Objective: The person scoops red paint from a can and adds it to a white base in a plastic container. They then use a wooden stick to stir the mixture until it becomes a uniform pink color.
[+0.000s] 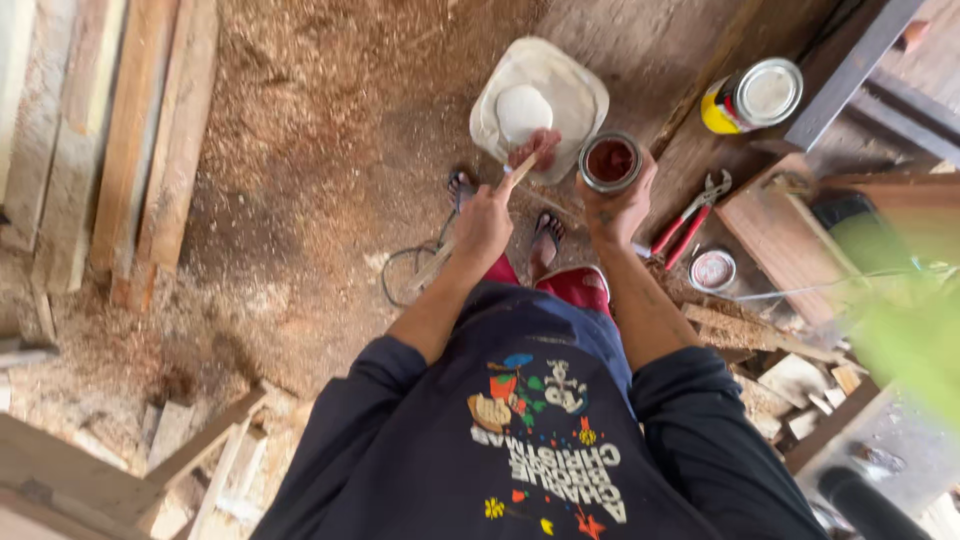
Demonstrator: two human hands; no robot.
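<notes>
My left fingers (pixel 490 205) pinch a wooden stick (pixel 521 170); my right fingers (pixel 625 205) wrap the small tin of reddish paste (pixel 610 161), above the sawdust floor (pixel 320 150)

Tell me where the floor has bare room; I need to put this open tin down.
Freest: the sawdust floor between the planks and the white lid. Crowded on the other side: pliers, small lid, yellow can and wood scraps.
</notes>
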